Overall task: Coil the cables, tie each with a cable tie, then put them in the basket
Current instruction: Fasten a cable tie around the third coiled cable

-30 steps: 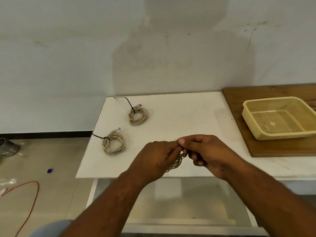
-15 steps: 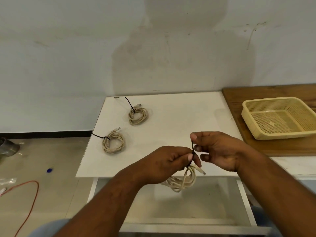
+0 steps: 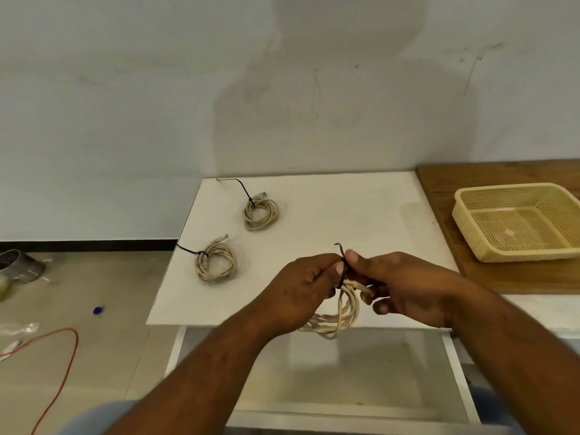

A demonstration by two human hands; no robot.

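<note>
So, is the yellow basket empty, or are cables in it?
Empty: inside the basket only bare mesh floor and one small pale patch show.

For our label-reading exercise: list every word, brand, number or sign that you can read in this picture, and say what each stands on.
No text can be read.
The small pale patch on the floor of the basket may be a sticker; it is too small to show any writing.
Nothing else in view carries lettering.
</note>
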